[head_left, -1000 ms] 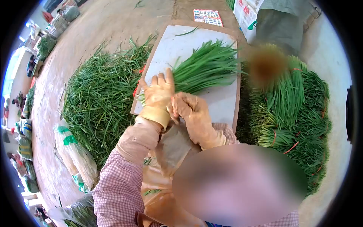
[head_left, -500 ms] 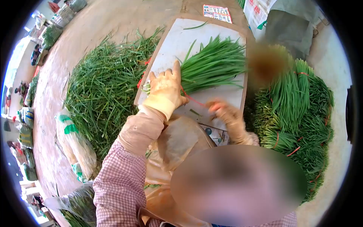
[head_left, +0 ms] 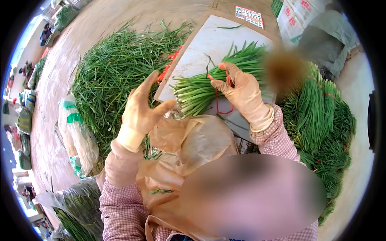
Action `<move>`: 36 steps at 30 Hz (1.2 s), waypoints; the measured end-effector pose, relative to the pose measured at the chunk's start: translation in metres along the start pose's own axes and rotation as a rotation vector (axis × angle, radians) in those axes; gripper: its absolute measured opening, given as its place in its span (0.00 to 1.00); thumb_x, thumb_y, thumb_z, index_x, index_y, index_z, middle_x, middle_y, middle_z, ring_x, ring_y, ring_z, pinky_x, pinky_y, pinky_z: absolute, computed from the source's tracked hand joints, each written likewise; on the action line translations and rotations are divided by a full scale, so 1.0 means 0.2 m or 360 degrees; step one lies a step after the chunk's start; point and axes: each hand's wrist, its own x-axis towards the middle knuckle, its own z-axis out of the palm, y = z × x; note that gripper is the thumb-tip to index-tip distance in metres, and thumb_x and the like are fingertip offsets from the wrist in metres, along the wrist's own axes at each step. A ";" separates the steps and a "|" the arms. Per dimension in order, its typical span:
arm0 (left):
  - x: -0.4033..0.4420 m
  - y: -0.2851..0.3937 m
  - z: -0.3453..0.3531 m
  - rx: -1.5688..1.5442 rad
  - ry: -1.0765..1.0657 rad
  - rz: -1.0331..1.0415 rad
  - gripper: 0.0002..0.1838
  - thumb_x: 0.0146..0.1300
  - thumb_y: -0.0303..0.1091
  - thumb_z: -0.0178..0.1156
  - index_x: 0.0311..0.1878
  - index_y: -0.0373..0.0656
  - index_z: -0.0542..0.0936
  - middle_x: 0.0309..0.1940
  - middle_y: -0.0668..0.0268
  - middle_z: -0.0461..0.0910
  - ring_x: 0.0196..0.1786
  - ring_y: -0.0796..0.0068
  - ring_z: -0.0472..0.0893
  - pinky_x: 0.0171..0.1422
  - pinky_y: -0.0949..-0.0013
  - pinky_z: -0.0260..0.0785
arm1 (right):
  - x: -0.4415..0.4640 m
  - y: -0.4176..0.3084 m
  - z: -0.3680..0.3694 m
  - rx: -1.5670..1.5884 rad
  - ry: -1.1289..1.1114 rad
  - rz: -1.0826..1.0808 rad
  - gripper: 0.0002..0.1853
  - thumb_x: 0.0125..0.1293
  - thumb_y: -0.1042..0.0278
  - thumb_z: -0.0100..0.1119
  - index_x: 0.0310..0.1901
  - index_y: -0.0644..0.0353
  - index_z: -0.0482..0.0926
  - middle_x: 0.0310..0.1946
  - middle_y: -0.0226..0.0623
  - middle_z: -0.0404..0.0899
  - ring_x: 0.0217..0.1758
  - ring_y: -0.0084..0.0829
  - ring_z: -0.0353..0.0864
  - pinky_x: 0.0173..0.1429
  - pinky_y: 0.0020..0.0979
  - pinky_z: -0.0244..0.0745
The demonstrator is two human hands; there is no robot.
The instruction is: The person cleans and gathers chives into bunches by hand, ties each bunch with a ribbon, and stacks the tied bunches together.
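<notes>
A bundle of long green chives [head_left: 195,93] lies on the white board [head_left: 192,52], its pale cut ends facing left. A thin red tie [head_left: 217,105] goes around its middle, with a loop hanging down the near side. My right hand [head_left: 247,96], in a pale glove, is at the top of the bundle with the red tie caught between thumb and fingers. Left of the cut ends, my left hand [head_left: 140,108], gloved too, is held apart from the bundle with thumb and fingers spread.
Loose green leaves form a large heap [head_left: 116,72] on the left. More red ties [head_left: 165,72] lie along the board's left edge. Tied chive bundles [head_left: 315,108] are stacked on the right. Plastic-wrapped greens [head_left: 80,205] stand at lower left. A printed sheet [head_left: 249,16] lies beyond the board.
My left hand has come off the bundle and moved left, spreading open. My right hand has risen from below the bundle to its top, bringing the red tie around it.
</notes>
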 end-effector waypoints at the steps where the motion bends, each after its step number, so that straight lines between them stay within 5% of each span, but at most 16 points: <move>1: -0.04 -0.04 0.01 -0.0055 0.0060 -0.0079 0.41 0.50 0.38 0.71 0.67 0.39 0.66 0.60 0.51 0.73 0.65 0.61 0.71 0.69 0.64 0.60 | 0.03 -0.03 -0.01 -0.0054 -0.0086 0.0022 0.27 0.59 0.45 0.62 0.51 0.60 0.76 0.27 0.42 0.80 0.32 0.43 0.81 0.36 0.37 0.75; 4: -0.17 -0.14 0.05 -0.0235 0.0126 -0.0176 0.35 0.54 0.34 0.68 0.65 0.38 0.68 0.58 0.52 0.75 0.62 0.64 0.74 0.68 0.64 0.62 | 0.13 -0.02 0.06 0.0110 -0.0079 -0.0221 0.22 0.58 0.58 0.67 0.50 0.64 0.78 0.25 0.44 0.78 0.30 0.30 0.78 0.37 0.28 0.72; 10: -0.36 -0.21 0.09 -0.0305 0.0141 -0.0413 0.29 0.57 0.33 0.65 0.62 0.37 0.72 0.53 0.56 0.79 0.58 0.67 0.77 0.65 0.67 0.65 | 0.23 -0.04 0.13 0.0217 -0.0484 0.0000 0.17 0.61 0.56 0.59 0.46 0.59 0.80 0.35 0.45 0.82 0.41 0.46 0.81 0.48 0.38 0.74; 12: -0.40 -0.23 0.08 -0.0353 0.0133 -0.0507 0.28 0.57 0.32 0.65 0.62 0.38 0.72 0.53 0.56 0.79 0.57 0.67 0.77 0.64 0.67 0.66 | 0.24 -0.06 0.11 -0.0263 -0.0298 -0.0204 0.16 0.62 0.57 0.58 0.43 0.60 0.81 0.34 0.45 0.82 0.40 0.46 0.81 0.46 0.38 0.75; 13: -0.42 -0.26 0.09 -0.0452 0.0137 -0.0551 0.27 0.58 0.31 0.64 0.61 0.38 0.72 0.52 0.56 0.79 0.57 0.68 0.78 0.63 0.68 0.67 | 0.22 -0.04 0.12 0.0023 -0.0108 -0.0332 0.15 0.64 0.57 0.58 0.40 0.63 0.80 0.32 0.47 0.82 0.36 0.46 0.82 0.41 0.38 0.75; 15: -0.43 -0.28 0.09 -0.0556 0.0155 -0.0603 0.26 0.58 0.31 0.64 0.61 0.38 0.73 0.52 0.56 0.80 0.56 0.68 0.78 0.62 0.68 0.67 | 0.22 -0.05 0.02 0.0644 0.0017 0.0120 0.13 0.66 0.59 0.60 0.37 0.63 0.79 0.22 0.34 0.78 0.24 0.26 0.76 0.30 0.29 0.71; 17: -0.43 -0.27 0.08 -0.0551 0.0154 -0.0600 0.24 0.61 0.30 0.62 0.60 0.38 0.73 0.50 0.58 0.80 0.54 0.73 0.78 0.58 0.72 0.69 | 0.14 -0.19 -0.13 0.1155 0.0294 -0.0110 0.08 0.67 0.68 0.56 0.35 0.64 0.79 0.21 0.29 0.75 0.23 0.19 0.72 0.32 0.23 0.70; 18: -0.41 -0.28 0.08 -0.0555 0.0156 -0.0596 0.24 0.61 0.30 0.62 0.60 0.38 0.73 0.50 0.58 0.80 0.54 0.73 0.78 0.58 0.72 0.69 | 0.12 -0.19 -0.19 0.1417 -0.0033 -0.0572 0.08 0.67 0.70 0.56 0.34 0.66 0.79 0.23 0.31 0.75 0.27 0.20 0.74 0.37 0.24 0.72; 19: -0.40 -0.29 0.09 -0.0753 0.0204 -0.0628 0.22 0.62 0.30 0.61 0.60 0.38 0.74 0.49 0.60 0.81 0.52 0.76 0.78 0.56 0.75 0.69 | 0.10 -0.21 -0.21 0.1408 -0.0030 -0.0577 0.08 0.67 0.70 0.56 0.34 0.66 0.79 0.23 0.31 0.75 0.27 0.20 0.74 0.37 0.24 0.72; 21: -0.35 -0.29 0.11 -0.1015 0.0317 -0.0610 0.19 0.64 0.28 0.60 0.58 0.37 0.75 0.45 0.65 0.81 0.45 0.83 0.78 0.50 0.80 0.70 | 0.05 -0.25 -0.22 0.1882 -0.0935 -0.1045 0.11 0.65 0.66 0.57 0.37 0.69 0.79 0.30 0.42 0.78 0.32 0.34 0.77 0.39 0.33 0.74; 24: -0.19 -0.15 0.08 -0.1087 0.0326 -0.0514 0.18 0.63 0.28 0.61 0.56 0.37 0.76 0.42 0.65 0.82 0.43 0.82 0.79 0.47 0.80 0.70 | -0.01 -0.22 -0.28 0.1104 -0.0620 -0.0379 0.13 0.62 0.65 0.63 0.40 0.67 0.81 0.39 0.40 0.83 0.40 0.28 0.81 0.46 0.27 0.74; 25: -0.14 -0.12 0.10 -0.1047 0.0343 -0.0495 0.17 0.63 0.30 0.61 0.55 0.37 0.77 0.40 0.66 0.82 0.41 0.82 0.79 0.44 0.80 0.71 | 0.04 -0.17 -0.21 0.0685 -0.0230 -0.0158 0.14 0.61 0.62 0.65 0.40 0.66 0.81 0.39 0.39 0.83 0.40 0.28 0.81 0.45 0.28 0.74; 28: 0.00 -0.06 0.14 -0.0783 0.0250 -0.0555 0.17 0.62 0.36 0.63 0.50 0.36 0.80 0.35 0.65 0.83 0.37 0.82 0.79 0.42 0.78 0.71 | 0.12 -0.11 -0.05 0.0533 -0.0244 -0.0174 0.16 0.60 0.58 0.65 0.41 0.63 0.81 0.36 0.38 0.82 0.39 0.33 0.80 0.45 0.32 0.74; 30: 0.07 -0.07 0.19 -0.0833 0.0134 -0.0596 0.16 0.61 0.38 0.63 0.47 0.36 0.81 0.33 0.66 0.83 0.36 0.82 0.80 0.41 0.78 0.71 | 0.14 -0.16 0.03 -0.0043 -0.0106 -0.0594 0.16 0.61 0.56 0.62 0.41 0.60 0.82 0.34 0.39 0.79 0.38 0.38 0.79 0.45 0.36 0.74; 31: 0.09 -0.06 0.21 -0.0788 0.0115 -0.0646 0.16 0.61 0.39 0.64 0.44 0.36 0.82 0.32 0.67 0.83 0.33 0.82 0.79 0.37 0.78 0.70 | 0.15 -0.15 0.08 -0.0228 -0.0014 -0.0729 0.12 0.59 0.64 0.64 0.42 0.61 0.81 0.31 0.38 0.76 0.38 0.36 0.77 0.43 0.33 0.72; 36: 0.08 -0.07 0.27 -0.1011 0.0099 -0.0690 0.10 0.61 0.35 0.63 0.38 0.36 0.82 0.25 0.71 0.81 0.26 0.85 0.75 0.31 0.79 0.67 | 0.14 -0.14 0.16 -0.0176 -0.0097 -0.0763 0.10 0.59 0.62 0.61 0.38 0.58 0.81 0.32 0.38 0.77 0.39 0.41 0.77 0.43 0.36 0.74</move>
